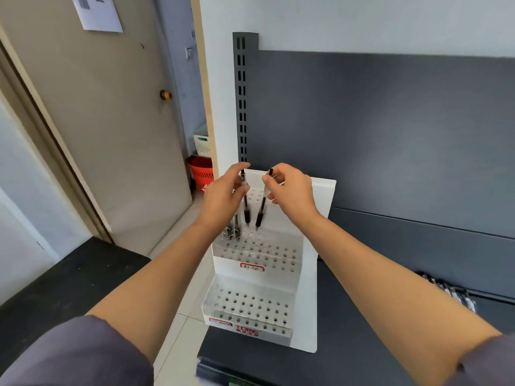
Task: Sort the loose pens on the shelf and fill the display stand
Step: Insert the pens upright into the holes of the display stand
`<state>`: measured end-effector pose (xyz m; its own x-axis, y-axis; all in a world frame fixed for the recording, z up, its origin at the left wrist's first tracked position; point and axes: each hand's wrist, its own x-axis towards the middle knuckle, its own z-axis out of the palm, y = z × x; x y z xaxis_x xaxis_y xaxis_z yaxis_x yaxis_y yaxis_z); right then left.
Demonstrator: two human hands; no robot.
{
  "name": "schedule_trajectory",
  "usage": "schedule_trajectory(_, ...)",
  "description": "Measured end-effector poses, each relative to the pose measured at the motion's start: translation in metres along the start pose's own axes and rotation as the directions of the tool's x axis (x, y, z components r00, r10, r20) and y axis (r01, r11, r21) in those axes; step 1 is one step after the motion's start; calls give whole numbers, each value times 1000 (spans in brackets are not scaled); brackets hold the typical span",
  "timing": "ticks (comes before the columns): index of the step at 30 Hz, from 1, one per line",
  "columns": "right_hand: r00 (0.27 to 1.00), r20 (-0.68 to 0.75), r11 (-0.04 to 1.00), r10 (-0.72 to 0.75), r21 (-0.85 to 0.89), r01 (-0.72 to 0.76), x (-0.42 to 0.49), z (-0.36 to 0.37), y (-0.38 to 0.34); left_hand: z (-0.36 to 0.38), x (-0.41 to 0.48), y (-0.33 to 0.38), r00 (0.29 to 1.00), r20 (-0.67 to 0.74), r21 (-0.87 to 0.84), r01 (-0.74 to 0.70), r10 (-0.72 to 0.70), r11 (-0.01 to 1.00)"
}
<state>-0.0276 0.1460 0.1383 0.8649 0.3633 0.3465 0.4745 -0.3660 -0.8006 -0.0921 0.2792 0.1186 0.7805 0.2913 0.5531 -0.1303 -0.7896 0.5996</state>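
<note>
Left hand (223, 192) pinches a black pen (246, 208) in its fingers (240, 169), tip down over the display stand (310, 277) upper tier. Right hand (294, 190) pinches a second pen (261, 210) alongside. Loose pens (448, 292) lie on the shelf (362, 324), right of the stand.

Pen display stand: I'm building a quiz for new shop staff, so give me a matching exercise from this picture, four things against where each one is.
Things
1. pen in the left hand
2. loose pens
3. orange basket
4. red-edged label

Places
A. in the background, left of the display stand
B. lying on the dark shelf, right of the display stand
C. on the front of the upper tier
D. upright over the upper tier's holes

Pairs: 1-D, 2-B, 3-A, 4-C.
</note>
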Motion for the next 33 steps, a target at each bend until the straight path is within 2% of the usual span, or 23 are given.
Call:
schedule_trajectory(7, 1000, 13, 999, -16, -52, 17, 2, 12, -3, -3, -6, -6, 998, 61, 38, 3, -5, 999)
schedule_trajectory(12, 994, 58, 909, -89, -404, 104, -3, 21, 0, 6, -8, -14, 994, 97, 309, -81, 53, 948)
schedule_trajectory(14, 989, 119, 879, -90, -458, 135, -6, 23, 4, 8, -8, -16, 995, 86, 347, -73, 45, 935)
schedule_trajectory(19, 969, 234, 924, -83, -345, 162, 0, 21, 5, -2, -5, -22, 987, 160, 273, -72, 29, 959)
schedule_trajectory(23, 964, 260, 983, -59, -151, 101, 3, 17, 3, -9, -2, -24, 980, 198, 240, -60, 11, 969)
schedule_trajectory(29, 958, 252, 882, -136, -410, 233, 5, 18, 2, -9, -3, -19, 987, 160, 194, -42, 10, 980)
schedule_trajectory(33, 951, 256, 870, -174, -412, 270, 1, 20, 3, -9, -2, -19, 989, 145, 197, -36, 7, 980)
